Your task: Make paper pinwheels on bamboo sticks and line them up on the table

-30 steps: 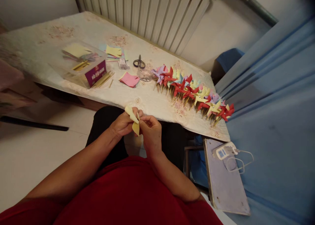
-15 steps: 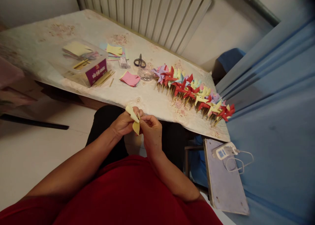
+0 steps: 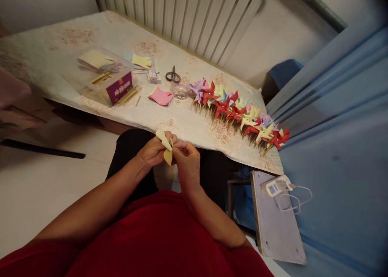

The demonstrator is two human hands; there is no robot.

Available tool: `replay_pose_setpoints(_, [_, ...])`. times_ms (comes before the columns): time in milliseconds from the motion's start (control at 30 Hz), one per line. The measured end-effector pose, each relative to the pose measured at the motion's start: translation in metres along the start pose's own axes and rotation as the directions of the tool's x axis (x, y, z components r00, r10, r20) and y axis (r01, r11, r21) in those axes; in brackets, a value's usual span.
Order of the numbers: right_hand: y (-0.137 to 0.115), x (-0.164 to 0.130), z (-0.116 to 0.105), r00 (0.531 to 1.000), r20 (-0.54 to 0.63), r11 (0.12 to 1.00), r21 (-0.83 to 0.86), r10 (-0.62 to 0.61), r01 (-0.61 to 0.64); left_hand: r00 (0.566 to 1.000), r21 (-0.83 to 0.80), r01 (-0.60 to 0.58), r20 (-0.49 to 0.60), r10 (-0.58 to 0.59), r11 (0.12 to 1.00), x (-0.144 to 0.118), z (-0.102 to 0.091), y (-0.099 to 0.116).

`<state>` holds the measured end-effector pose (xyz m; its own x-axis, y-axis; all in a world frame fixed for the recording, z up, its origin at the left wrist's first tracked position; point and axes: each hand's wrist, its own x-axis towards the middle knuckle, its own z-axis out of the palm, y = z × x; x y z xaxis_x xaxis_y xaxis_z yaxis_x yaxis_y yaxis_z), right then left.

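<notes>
A pale yellow paper pinwheel point(image 3: 165, 147) sits folded between both hands over my lap, just off the table's front edge. My left hand point(image 3: 150, 151) pinches its folded blades from the left. My right hand point(image 3: 188, 163) grips it from the right, fingertips at its centre, where a thin stick end shows. A long row of finished pinwheels point(image 3: 239, 113) in red, yellow, purple and blue lies on the table point(image 3: 91, 38) to the right of my hands.
Pink paper squares point(image 3: 161, 96), a small clear dish point(image 3: 180, 91), scissors point(image 3: 172, 75), yellow paper point(image 3: 141, 61) and a clear box with a purple label point(image 3: 109, 81) beside loose sticks lie on the table. A radiator stands behind. A grey board with a white device point(image 3: 277, 186) is at lower right.
Both hands stay together on the yellow pinwheel with only slight finger motion. The view has shifted a little.
</notes>
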<state>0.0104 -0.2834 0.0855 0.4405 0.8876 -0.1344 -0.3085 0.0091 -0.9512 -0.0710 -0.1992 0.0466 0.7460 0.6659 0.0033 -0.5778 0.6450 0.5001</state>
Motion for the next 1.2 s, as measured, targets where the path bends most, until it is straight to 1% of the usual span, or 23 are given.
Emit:
replay_pose_setpoints(200, [0.001, 0.001, -0.002, 1.000, -0.003, 1.000, -0.003, -0.003, 0.003, 1.000, -0.009, 0.016, 0.003, -0.016, 1.000, -0.001, 0.002, 0.000])
replay_pose_setpoints(367, [-0.002, 0.000, -0.003, 1.000, -0.009, 1.000, -0.019, -0.005, 0.005, 1.000, -0.011, -0.001, 0.011, 0.001, 1.000, -0.001, 0.006, 0.002])
replay_pose_setpoints(500, [-0.004, 0.000, -0.003, 1.000, -0.015, 1.000, -0.029, -0.006, 0.006, 1.000, 0.006, -0.012, 0.015, 0.012, 1.000, 0.000, 0.005, 0.001])
replay_pose_setpoints(633, [-0.003, 0.001, -0.004, 0.999, -0.026, 0.999, -0.044, -0.023, 0.022, 1.000, 0.028, 0.001, 0.004, -0.001, 1.000, 0.000, 0.003, 0.001])
replay_pose_setpoints(767, [-0.004, 0.001, -0.003, 1.000, 0.009, 1.000, -0.029, -0.003, 0.003, 1.000, 0.049, 0.014, 0.025, -0.016, 0.999, 0.002, 0.004, 0.002])
replay_pose_setpoints(833, [-0.004, 0.002, -0.004, 1.000, 0.002, 1.000, -0.010, -0.015, 0.015, 1.000, 0.052, 0.000, 0.025, -0.001, 0.999, 0.003, 0.004, 0.002])
replay_pose_setpoints(967, [-0.007, 0.006, -0.004, 0.999, -0.015, 0.999, 0.023, -0.036, 0.036, 0.999, 0.061, -0.048, 0.028, 0.046, 0.997, 0.007, 0.004, 0.003])
replay_pose_setpoints(1100, [-0.011, 0.015, -0.006, 0.999, -0.032, 0.999, 0.033, -0.030, 0.031, 0.995, 0.090, -0.037, 0.097, 0.028, 0.995, 0.013, 0.006, 0.008])
replay_pose_setpoints(1200, [-0.016, 0.028, -0.010, 0.999, -0.035, 0.999, 0.027, -0.020, 0.021, 0.994, 0.079, -0.042, 0.107, 0.033, 0.996, 0.022, 0.008, 0.015])
